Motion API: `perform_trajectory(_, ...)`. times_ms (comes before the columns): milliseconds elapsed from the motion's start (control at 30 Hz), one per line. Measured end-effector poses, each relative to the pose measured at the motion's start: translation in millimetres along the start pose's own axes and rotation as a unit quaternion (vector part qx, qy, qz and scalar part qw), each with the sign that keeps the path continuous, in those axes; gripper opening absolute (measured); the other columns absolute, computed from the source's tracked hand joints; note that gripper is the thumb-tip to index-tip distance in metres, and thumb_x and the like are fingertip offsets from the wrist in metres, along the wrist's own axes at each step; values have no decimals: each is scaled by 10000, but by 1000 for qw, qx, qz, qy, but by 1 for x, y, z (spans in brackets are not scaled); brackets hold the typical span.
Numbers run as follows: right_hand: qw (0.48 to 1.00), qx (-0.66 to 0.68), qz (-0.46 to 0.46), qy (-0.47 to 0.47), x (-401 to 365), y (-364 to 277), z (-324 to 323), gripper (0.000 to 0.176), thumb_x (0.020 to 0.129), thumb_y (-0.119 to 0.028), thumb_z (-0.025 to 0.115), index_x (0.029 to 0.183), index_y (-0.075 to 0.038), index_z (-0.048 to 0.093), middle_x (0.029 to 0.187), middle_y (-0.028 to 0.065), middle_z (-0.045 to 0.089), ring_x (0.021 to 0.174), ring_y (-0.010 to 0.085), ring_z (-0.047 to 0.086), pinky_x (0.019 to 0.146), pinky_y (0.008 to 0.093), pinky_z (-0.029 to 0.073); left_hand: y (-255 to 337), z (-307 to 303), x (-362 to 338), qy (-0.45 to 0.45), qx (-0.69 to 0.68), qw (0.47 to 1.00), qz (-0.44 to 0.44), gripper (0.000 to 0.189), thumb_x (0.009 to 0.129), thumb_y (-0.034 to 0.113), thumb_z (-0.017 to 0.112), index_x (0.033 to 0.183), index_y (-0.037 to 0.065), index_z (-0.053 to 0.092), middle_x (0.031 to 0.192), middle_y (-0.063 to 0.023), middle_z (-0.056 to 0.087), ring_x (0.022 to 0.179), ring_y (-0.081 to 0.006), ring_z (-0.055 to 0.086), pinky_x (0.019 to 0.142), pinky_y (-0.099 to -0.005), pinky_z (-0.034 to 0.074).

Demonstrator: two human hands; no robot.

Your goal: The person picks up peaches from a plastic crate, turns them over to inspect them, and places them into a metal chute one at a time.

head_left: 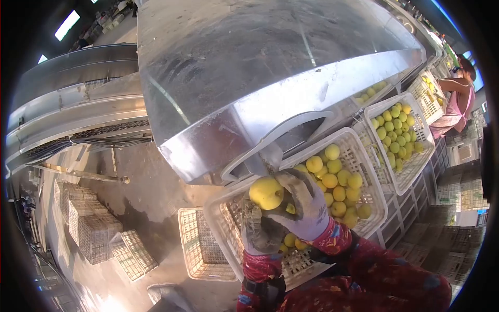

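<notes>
My left hand [258, 229], in a dirt-stained work glove, holds a round yellow fruit [266, 193] up in its fingers; it looks like a peach or an apple. Close against it, my right hand [306, 202], in a pale glove with dark, soiled fingers, is curled with its fingertips near that fruit. A bit of a second yellow fruit [290, 208] shows between its thumb and fingers; the rest is hidden. Both hands are over a white plastic crate [375, 193], where many yellow fruits [339, 194] lie mostly on the right side.
Above the crate juts a metal machine cover [228, 67] with a curved chute lip [280, 136]. Another crate [400, 186] of greener fruit stands to the right, and a person [458, 99] beyond it handles a tilted crate. Crates [205, 244] and stacked crates [93, 229] stand on the floor at left.
</notes>
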State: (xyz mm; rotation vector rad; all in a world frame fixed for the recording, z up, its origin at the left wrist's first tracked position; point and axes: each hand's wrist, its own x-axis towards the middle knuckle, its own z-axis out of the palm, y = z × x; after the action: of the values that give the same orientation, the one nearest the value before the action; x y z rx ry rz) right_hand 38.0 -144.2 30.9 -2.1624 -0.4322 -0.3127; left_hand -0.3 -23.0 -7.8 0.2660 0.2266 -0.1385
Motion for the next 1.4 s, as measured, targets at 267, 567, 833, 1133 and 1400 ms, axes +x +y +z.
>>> perform_trajectory(267, 991, 65, -75, -93, 18, 10, -14, 651, 747, -93, 741, 1344, -46, 485, 1331, 207, 515, 1160, 385, 542, 952, 426, 477, 17, 15, 12, -8, 52, 991, 122, 469, 816, 13, 657, 1250, 25, 478, 1195, -151, 580, 1007, -252, 630, 799, -331, 562)
perform_trajectory(567, 997, 61, -9, -40, 4, 2, -13, 710, 666, -216, 858, 1257, -45, 503, 1210, 187, 552, 1097, 384, 577, 910, 427, 502, 13, -1, 0, 73, 198, 972, 104, 513, 865, -7, 573, 1363, -57, 463, 1216, -121, 588, 910, -134, 614, 731, -218, 510)
perform_trajectory(833, 998, -13, 46, 31, 41, 16, 16, 630, 736, -207, 795, 1246, -27, 471, 1193, 243, 515, 982, 444, 595, 805, 467, 526, 17, -10, -3, 53, 341, 924, 167, 423, 977, 113, 530, 1352, -67, 455, 1287, -163, 549, 1151, -239, 560, 981, -369, 469)
perform_trajectory(1133, 996, 54, 63, -36, 38, 38, -26, 469, 805, -247, 740, 1165, -26, 535, 971, 168, 638, 902, 375, 632, 761, 462, 517, -61, -215, 56, 267, 629, 730, 16, 534, 885, 329, 634, 1283, -8, 516, 1231, -180, 610, 1122, -297, 583, 984, -387, 446)
perform_trajectory(1400, 861, -193, 282, -376, -102, 226, 111, 585, 770, -320, 728, 1242, -51, 509, 1219, 255, 559, 1085, 390, 599, 902, 449, 494, -104, -255, 134, 310, 767, 542, -148, 983, 749, 605, 693, 1436, 5, 327, 1331, -221, 545, 1234, -363, 530, 1022, -416, 430)
